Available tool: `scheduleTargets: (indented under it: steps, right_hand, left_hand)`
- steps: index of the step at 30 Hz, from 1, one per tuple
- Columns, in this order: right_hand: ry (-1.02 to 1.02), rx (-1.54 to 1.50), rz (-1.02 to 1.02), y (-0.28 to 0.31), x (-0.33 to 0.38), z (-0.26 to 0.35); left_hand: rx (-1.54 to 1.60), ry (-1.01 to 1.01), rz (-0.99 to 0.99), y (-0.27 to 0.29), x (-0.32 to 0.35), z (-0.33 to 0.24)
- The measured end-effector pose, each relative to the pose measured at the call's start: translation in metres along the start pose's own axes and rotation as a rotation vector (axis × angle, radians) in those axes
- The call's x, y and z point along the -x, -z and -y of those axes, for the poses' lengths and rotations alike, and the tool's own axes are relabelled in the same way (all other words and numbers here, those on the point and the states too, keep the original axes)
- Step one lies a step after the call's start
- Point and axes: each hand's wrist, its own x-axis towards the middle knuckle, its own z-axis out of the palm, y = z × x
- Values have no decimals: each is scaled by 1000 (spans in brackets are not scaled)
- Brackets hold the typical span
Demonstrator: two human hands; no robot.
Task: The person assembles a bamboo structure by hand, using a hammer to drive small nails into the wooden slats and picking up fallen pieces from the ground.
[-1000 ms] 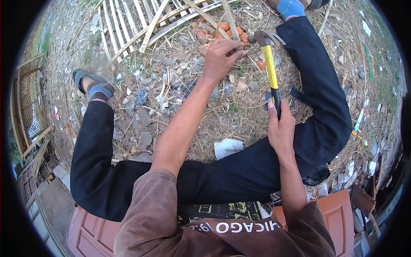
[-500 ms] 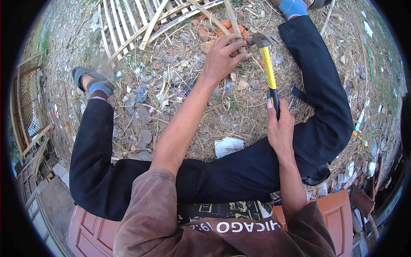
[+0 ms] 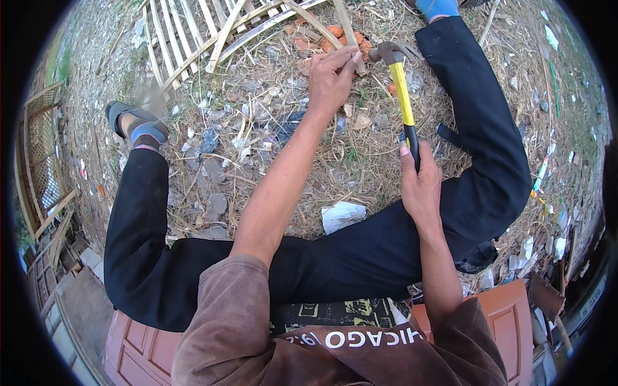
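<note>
My right hand (image 3: 421, 183) is wrapped round the black grip of a claw hammer (image 3: 402, 93) with a yellow shaft. The hammer's dark head lies just right of the lower end of a wooden slat (image 3: 347, 26). On that slat rest the fingertips of my left hand (image 3: 331, 80), thumb and fingers drawn together in a pinch. Anything between them is too small or hidden to make out. Orange brick pieces (image 3: 336, 32) show on the ground around and behind the slat's end.
A frame of pale wooden slats (image 3: 187, 32) lies at the upper left and joins the slat. My outstretched legs (image 3: 138, 212) flank dry grass and rubble with a white shard (image 3: 343, 217). A reddish-brown panelled board (image 3: 145, 350) is beneath me. A lattice panel (image 3: 48, 154) stands far left.
My left hand's spread fingers have come together in a pinch at the slat, slightly further left. The hammer stays in my right hand, its head a little higher in view.
</note>
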Motion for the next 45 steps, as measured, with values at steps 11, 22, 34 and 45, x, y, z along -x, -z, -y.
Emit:
scheduleTargets:
  steps: [11, 22, 34, 45]
  right_hand:
    - [-5, -35, -1, 0, 1, 1]
    - [-6, -46, -3, -1, -2, -1]
    - [76, -19, -15, -3, -3, 4]
    - [168, 30, -22, 2, -3, 16]
  left_hand:
    - [-74, -63, 45, -4, -3, 3]
    - [-103, -219, -18, -9, -3, 9]
    - [-184, -358, -71, -11, -3, 11]
    - [-189, -321, -75, -13, 0, 13]
